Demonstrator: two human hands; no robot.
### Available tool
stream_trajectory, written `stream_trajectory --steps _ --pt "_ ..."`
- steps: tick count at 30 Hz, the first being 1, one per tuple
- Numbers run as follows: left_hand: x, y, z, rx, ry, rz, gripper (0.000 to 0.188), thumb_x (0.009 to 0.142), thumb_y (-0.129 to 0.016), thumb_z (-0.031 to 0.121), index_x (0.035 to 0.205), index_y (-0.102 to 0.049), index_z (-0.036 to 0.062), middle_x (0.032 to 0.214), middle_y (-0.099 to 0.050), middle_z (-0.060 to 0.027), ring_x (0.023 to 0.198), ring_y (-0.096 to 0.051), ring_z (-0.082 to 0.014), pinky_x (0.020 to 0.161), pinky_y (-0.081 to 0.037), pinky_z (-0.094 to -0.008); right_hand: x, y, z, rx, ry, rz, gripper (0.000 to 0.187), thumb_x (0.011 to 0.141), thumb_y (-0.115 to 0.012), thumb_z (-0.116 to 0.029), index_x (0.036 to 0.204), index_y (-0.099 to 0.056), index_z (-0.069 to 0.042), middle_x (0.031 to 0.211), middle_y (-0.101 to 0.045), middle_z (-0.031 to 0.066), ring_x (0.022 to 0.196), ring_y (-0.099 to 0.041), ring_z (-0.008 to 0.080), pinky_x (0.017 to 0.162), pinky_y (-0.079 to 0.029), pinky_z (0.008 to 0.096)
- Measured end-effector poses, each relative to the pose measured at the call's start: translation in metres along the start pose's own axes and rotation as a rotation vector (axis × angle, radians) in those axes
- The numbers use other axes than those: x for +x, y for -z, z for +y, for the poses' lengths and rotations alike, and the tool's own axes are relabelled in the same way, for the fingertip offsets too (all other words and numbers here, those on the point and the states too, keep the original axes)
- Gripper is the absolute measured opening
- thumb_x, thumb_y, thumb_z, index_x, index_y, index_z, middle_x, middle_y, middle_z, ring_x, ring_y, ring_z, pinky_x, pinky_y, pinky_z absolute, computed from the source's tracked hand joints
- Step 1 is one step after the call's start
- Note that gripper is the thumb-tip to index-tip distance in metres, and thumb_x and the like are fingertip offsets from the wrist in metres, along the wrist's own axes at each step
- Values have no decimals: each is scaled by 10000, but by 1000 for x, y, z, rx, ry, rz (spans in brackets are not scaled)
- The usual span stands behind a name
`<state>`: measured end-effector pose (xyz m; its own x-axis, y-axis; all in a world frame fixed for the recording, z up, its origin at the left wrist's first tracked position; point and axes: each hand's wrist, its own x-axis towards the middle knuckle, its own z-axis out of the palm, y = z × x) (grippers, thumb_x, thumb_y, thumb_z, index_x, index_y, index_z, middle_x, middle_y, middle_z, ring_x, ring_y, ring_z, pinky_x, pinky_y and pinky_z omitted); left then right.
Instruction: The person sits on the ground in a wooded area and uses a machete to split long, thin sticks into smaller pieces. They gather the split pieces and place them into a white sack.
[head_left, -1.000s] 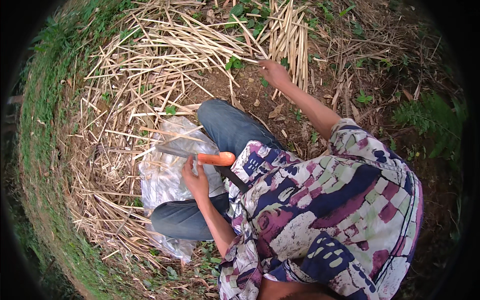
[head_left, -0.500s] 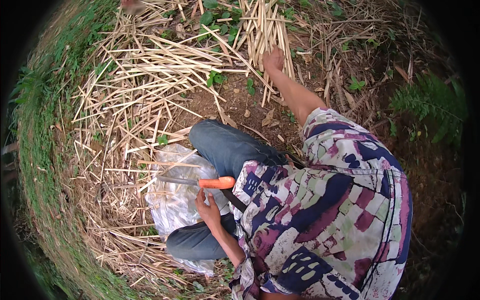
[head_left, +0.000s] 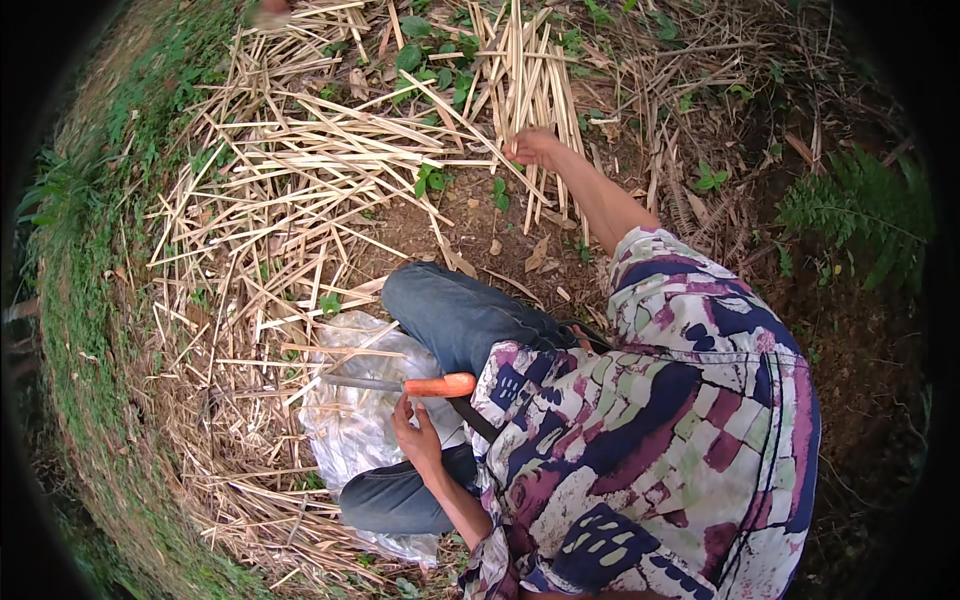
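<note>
My right hand (head_left: 533,147) reaches over a heap of pale split sticks (head_left: 320,140), at the right edge of the pile. Its fingers are loosely curled and a little apart, and its fingertips are beside one slanting stick; whether they touch it I cannot tell. Just beyond lies a bundle of sticks (head_left: 535,85) placed roughly side by side. A knife (head_left: 440,385) with an orange handle lies level across my lap, its blade pointing left. My left hand (head_left: 417,430) rests just below it, fingers half bent and apart, fingertips close to the base of the handle.
Clear plastic sheeting (head_left: 340,425) lies under the knife and around my jeans-clad legs (head_left: 470,310). More thin sticks (head_left: 270,495) lie at the lower left. Grass (head_left: 110,330) grows along the left side, and a fern (head_left: 850,210) stands at the right. A blurred, skin-coloured shape (head_left: 270,12) shows at the top.
My right hand has moved left and back from the bundle, toward the heap's edge. My left hand and the knife keep their places relative to each other; the view has shifted slightly.
</note>
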<state>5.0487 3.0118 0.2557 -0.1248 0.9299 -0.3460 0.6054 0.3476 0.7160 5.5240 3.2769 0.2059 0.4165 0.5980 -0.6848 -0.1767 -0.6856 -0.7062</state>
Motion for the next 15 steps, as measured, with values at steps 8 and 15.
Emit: stream_trajectory --steps 8,15 --pt "27 -4 44 -147 -160 157 301 854 -557 76 1150 -551 17 966 -598 -147 878 -581 -237 769 -452 -351 -137 -80 41 284 -78 -479 237 870 -566 -124 1056 -504 8 867 -632 139 801 -653 196 583 -558 218" --pt "42 -9 104 -151 -293 79 297 865 -540 66 1156 -546 9 973 -594 -140 872 -578 -237 789 -450 -352 -70 -63 41 -121 128 -125 277 822 -659 -250 964 -567 -31 817 -650 118 628 -616 139 563 -536 228"
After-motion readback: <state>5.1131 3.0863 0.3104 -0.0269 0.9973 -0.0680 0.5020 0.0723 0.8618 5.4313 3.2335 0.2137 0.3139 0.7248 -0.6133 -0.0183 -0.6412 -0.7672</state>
